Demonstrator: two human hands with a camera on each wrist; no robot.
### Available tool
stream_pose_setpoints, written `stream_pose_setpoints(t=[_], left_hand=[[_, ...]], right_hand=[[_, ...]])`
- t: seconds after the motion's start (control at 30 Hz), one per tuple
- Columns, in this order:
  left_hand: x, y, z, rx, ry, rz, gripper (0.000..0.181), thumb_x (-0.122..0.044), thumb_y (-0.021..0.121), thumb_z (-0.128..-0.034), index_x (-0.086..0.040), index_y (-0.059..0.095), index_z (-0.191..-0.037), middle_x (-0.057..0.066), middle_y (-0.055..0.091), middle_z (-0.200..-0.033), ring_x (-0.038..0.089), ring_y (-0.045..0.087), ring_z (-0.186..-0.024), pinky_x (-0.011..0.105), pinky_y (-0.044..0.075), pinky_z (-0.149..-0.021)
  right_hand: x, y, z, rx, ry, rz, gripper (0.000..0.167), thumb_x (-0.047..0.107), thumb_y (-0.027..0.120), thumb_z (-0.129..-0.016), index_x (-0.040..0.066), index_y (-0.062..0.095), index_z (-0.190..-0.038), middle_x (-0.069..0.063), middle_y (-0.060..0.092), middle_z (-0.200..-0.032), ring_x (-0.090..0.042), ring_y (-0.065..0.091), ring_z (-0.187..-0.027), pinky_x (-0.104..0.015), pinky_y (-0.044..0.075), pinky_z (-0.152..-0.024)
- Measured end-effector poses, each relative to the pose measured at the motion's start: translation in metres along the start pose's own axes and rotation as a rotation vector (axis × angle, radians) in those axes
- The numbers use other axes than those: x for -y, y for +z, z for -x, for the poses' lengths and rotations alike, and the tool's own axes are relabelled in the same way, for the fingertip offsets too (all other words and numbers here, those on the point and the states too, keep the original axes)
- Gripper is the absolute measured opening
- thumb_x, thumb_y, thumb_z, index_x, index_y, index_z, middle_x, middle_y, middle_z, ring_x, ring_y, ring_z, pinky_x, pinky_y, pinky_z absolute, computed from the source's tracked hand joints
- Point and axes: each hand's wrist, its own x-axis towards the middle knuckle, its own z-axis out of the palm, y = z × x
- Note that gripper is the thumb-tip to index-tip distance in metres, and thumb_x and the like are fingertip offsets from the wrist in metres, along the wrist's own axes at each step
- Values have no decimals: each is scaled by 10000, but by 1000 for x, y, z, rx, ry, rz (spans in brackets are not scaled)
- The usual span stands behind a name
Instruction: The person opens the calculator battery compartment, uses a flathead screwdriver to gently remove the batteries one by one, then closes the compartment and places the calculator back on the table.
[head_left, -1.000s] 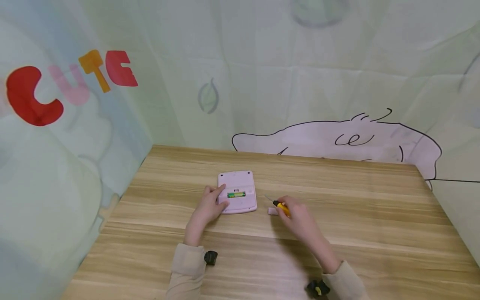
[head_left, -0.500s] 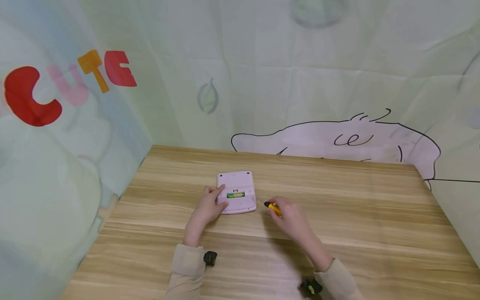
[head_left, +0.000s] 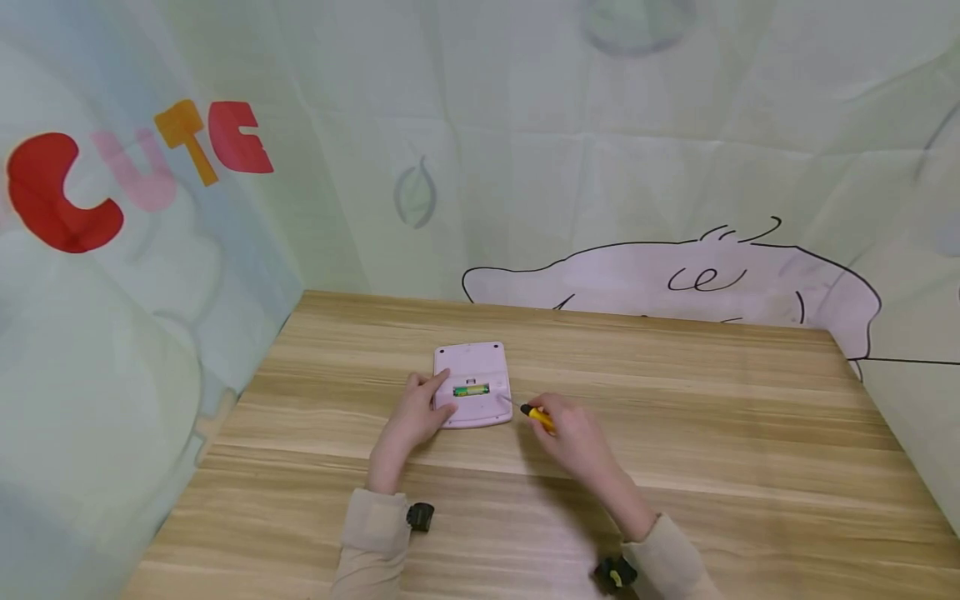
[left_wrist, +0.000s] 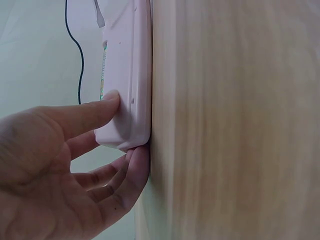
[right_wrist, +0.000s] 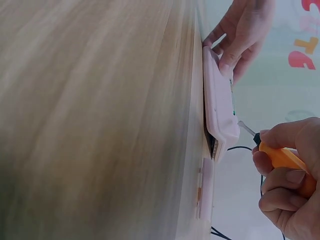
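The calculator point(head_left: 480, 364) is lying face down on the table point(head_left: 750, 433). The right hand point(head_left: 576, 437) is clamping its fingers on a yellow screwdriver point(head_left: 542, 418), near a pink cover point(right_wrist: 206, 192). The left hand point(head_left: 415, 414) is pinching the calculator's left edge. Farther, a battery point(head_left: 471, 390) is sitting in its slot; beyond, a printed cloth point(head_left: 525, 183) is hanging.

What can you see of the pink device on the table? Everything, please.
The pink device is a pale, smooth, plastic-looking slab with rounded corners, lying on the table. Its upward face shows two dark spots at the far corners and an exposed green-and-yellow battery. The left grip holds its left edge, thumb on top. The screwdriver tip is at its right side; contact unclear.
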Motion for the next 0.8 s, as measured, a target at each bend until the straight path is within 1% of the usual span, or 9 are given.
stream_pose_setpoints(t=[0.1,0.2,0.3,0.4,0.63,0.8], left_hand=[[0,0,0,-3,3,-1,589,-181,653,-902,-54,438,-1435,233,448,-1242,282,508,-984,456,459,-916],[0,0,0,-5,4,-5,588,-181,653,-902,-50,439,-1434,238,449,-1248,293,514,-1000,464,457,-928],[0,0,1,-4,4,-9,590,-184,655,-901,-51,440,-1434,241,450,-1253,300,519,-1011,470,456,-935],[0,0,1,-3,0,-7,591,-188,656,-901,-57,440,-1435,239,449,-1257,301,518,-1012,469,454,-936],[-1,0,1,-6,3,-9,591,-185,656,-901,-55,439,-1435,240,450,-1252,294,515,-998,465,458,-920],[-1,0,2,-6,4,-8,589,-183,655,-902,-53,439,-1434,240,448,-1246,291,515,-989,464,462,-913]], right_hand=[[2,0,-1,16,6,-2,193,128,725,-837,96,687,-1023,-64,713,-989,-171,654,-796,-343,546,-689],[3,-1,-1,28,-3,10,214,131,737,-827,117,691,-1036,-42,704,-983,-136,618,-745,-306,524,-657],[4,-1,-2,31,-15,23,222,144,750,-819,131,693,-1033,-22,688,-949,-99,541,-659,-252,468,-592],[5,-1,-3,33,-9,29,222,151,753,-817,138,692,-1030,-11,670,-923,-82,471,-608,-219,408,-548],[6,1,-4,50,50,35,210,181,727,-829,144,691,-1033,-6,644,-912,-92,422,-576,-211,347,-508],[8,1,-5,32,56,37,187,199,692,-842,127,705,-1014,-3,652,-896,-92,412,-574,-217,319,-490]])
